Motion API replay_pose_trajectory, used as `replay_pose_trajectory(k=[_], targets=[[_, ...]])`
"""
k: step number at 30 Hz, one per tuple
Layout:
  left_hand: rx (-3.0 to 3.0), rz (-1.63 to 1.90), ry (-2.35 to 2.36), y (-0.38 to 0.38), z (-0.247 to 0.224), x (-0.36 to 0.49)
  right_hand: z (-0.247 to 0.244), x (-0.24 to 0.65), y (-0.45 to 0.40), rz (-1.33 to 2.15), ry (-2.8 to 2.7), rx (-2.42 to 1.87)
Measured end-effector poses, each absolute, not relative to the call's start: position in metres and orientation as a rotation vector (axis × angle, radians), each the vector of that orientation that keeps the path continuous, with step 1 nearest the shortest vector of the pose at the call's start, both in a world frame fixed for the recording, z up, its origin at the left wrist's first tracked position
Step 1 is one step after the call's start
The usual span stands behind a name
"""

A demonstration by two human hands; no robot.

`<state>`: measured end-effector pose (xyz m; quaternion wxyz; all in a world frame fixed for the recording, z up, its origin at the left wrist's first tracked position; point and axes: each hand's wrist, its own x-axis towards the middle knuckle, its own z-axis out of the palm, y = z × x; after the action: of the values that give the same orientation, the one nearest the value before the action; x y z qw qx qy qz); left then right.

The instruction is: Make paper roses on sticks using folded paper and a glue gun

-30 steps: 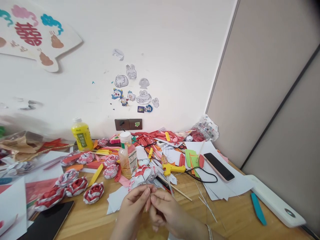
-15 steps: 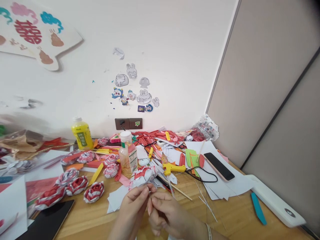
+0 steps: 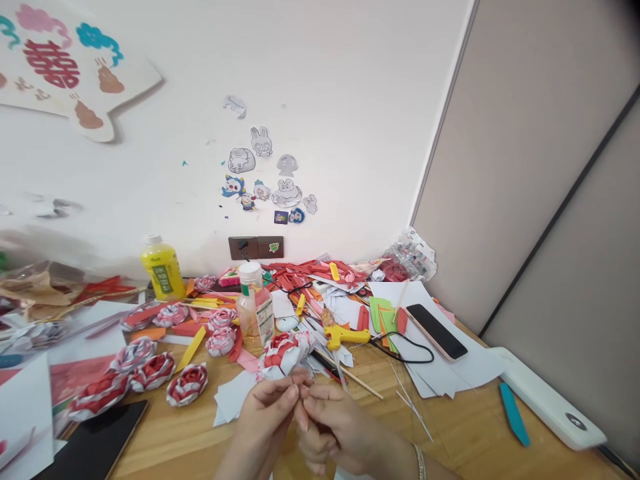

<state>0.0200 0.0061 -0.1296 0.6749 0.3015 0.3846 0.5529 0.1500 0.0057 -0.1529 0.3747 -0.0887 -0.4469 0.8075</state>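
Observation:
My left hand (image 3: pixel 266 408) and my right hand (image 3: pixel 341 419) meet low in the middle, fingertips pinched together. Whatever lies between them is too small and covered to make out. Just beyond the fingertips rests a red-and-white paper rose (image 3: pixel 283 351), partly hidden by my left hand. A yellow glue gun (image 3: pixel 346 335) lies behind my right hand, beside a wooden stick (image 3: pixel 367 387). Thin pale wires (image 3: pixel 415 415) are on the table to the right. Several more paper roses (image 3: pixel 187 385) sit on the left.
A yellow bottle (image 3: pixel 163 270) and a clear jar (image 3: pixel 255 310) stand toward the wall. Red paper scraps (image 3: pixel 310 275) are heaped behind. On the right lie white sheets (image 3: pixel 477 370), a phone (image 3: pixel 437 331), a white long device (image 3: pixel 547 400) and a teal tool (image 3: pixel 514 415).
Both hands stay pinched together in nearly the same place, with only slight finger movement. The whole view has shifted a little. Things on the table have not moved.

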Motion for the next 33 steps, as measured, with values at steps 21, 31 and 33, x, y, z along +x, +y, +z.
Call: replay_pose_trajectory(k=[21,31,33], targets=[[0.795,1.359,1.095,0.016,-0.142,0.020,-0.167,0.146,0.014,1.065,-1.578,-0.875],[0.868,1.279,1.033,0.018,-0.139,0.016,-0.168,0.148,0.014,1.030,-1.687,-0.887],[0.881,1.255,1.028,0.018,-0.138,0.015,-0.169,0.148,0.014,1.036,-1.691,-0.875]])
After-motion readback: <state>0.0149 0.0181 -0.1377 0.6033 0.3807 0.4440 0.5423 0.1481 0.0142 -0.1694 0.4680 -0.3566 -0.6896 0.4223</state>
